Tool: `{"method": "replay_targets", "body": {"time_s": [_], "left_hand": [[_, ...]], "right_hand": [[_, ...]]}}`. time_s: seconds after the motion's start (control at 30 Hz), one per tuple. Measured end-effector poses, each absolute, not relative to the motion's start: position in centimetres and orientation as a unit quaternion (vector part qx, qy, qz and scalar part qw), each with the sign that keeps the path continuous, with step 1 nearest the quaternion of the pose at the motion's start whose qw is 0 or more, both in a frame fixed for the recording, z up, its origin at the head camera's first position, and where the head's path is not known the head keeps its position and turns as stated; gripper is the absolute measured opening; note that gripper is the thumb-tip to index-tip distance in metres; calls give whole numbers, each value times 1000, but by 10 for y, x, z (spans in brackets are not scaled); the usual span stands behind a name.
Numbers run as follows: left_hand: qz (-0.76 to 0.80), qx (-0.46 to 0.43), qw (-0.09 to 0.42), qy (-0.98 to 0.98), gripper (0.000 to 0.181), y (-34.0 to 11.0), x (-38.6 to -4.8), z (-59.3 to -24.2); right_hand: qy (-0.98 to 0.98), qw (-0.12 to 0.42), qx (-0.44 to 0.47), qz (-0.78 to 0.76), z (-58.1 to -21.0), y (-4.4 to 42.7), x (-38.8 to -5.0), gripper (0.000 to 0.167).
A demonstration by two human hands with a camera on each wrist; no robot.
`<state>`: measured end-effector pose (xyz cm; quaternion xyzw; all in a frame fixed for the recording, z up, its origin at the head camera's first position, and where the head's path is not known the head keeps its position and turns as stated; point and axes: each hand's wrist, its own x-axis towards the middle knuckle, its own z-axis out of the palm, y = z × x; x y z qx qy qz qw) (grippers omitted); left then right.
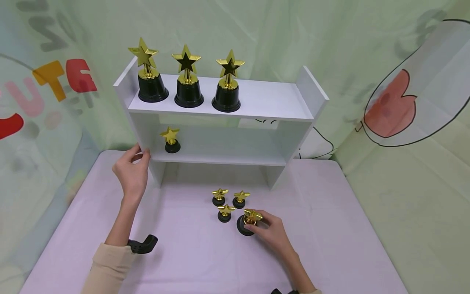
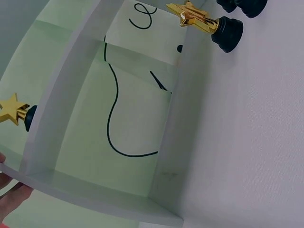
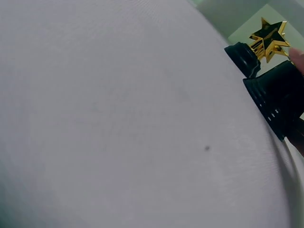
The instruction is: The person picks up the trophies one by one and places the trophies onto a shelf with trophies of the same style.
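Note:
My right hand pinches a gold star trophy with a black base, thumb and fingers about its upper part. In the right wrist view that black base appears at the right edge, beside a smaller trophy. Three small star trophies stand on the table just left of and behind the held one. My left hand holds the left side panel of a white shelf unit; in the left wrist view its fingers lie on both sides of the panel edge.
Three large star trophies line the top shelf from the left. One smaller trophy stands at the left of the middle shelf. A pale cloth covers the table. Green printed curtains hang behind and at the sides.

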<state>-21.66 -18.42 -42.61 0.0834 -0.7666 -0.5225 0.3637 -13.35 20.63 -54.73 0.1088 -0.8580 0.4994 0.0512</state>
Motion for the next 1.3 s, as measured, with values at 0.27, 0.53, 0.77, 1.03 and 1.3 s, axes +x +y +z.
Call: {"method": "replay_targets", "body": {"time_s": [0.27,0.53,0.77,1.03,1.3], "left_hand": [[-523,87,363,-766,27,-185,-217,-427],[-530,87,362,-762,27,-184,-219,-426],[-527,83,361,-764,27,-184,-216,-426],[-526,81,367,-763,27,-184,-216,-426],[-534,81,367,-757,24,-184,-217,-426]], "right_hand": [[-850,39,106,515,-555,207,-130,43],[-834,29,110,540,-556,208,-129,43],[-836,35,112,537,-559,207,-127,42],[-848,22,79,524,-556,208,-126,45],[-846,16,73,528,-549,211,-124,43]]}}
